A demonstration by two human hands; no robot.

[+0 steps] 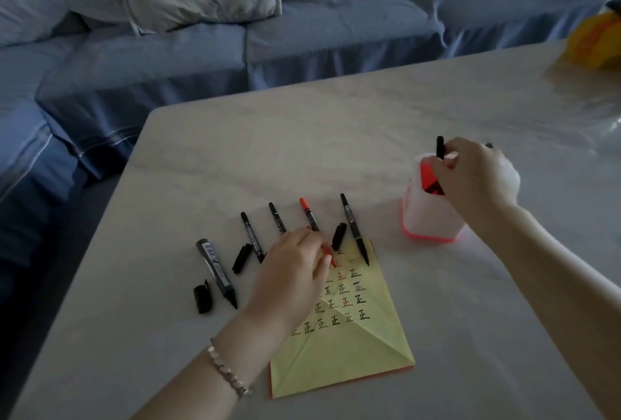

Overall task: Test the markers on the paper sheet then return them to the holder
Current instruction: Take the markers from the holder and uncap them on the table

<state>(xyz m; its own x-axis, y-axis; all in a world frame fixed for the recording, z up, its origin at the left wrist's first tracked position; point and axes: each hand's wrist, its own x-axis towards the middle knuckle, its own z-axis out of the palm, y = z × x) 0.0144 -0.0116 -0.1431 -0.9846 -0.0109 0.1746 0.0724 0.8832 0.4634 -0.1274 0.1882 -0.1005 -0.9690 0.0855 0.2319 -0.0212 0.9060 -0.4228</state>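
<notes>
The return step is underway: the right hand pinches a black marker over the holder, at two o'clock from the paper. The left hand seems to close on the orange marker, its lower end hidden. Next, lower the black marker in; the holder's inside is mostly covered.

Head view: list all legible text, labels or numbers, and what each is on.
"正": handwritten many times in rows, mostly black, a few red, on the yellow paper sheet.
Print on the thick black marker label: too blurred to read.
Print on the thin black marker barrel: too small to read.
Holder: no text visible.
</notes>
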